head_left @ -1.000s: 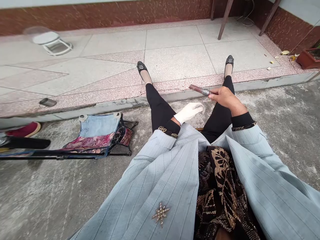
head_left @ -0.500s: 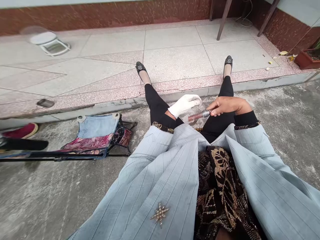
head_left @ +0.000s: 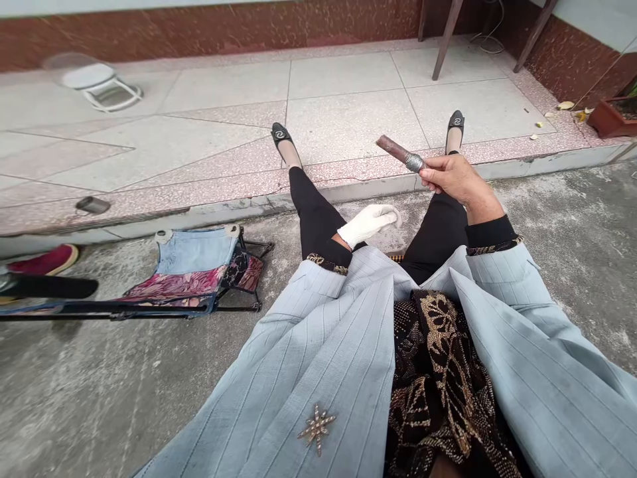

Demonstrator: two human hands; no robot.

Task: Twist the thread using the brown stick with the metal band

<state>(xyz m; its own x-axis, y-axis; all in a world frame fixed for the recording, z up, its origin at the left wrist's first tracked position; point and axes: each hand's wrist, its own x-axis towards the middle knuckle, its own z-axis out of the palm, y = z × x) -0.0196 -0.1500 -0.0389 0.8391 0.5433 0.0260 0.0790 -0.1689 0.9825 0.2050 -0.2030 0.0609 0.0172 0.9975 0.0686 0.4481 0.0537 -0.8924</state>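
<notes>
My right hand (head_left: 455,178), bare, is closed in a pinch on the wire-wrapped end of a short reddish-brown rod (head_left: 393,149). Silvery wire (head_left: 414,162) is coiled round the rod beside my fingers, and its free end points up and to the left over the step's edge. Lower down, my left hand (head_left: 367,224) wears a white knit glove and hovers between my knees, apart from the rod. Its fingers are curled together; a faint pale shape shows by the fingertips, too unclear to name.
A folding chair (head_left: 194,249) with denim and floral cloth stands on the concrete to my left. On the tiled step (head_left: 343,119) are a small metal can-like object (head_left: 92,205) and a white stool (head_left: 112,93). A planter (head_left: 614,118) sits far right.
My right hand has risen with the rod, whose free end now tilts upward. The gloved left hand has dropped slightly and is farther from the rod.
</notes>
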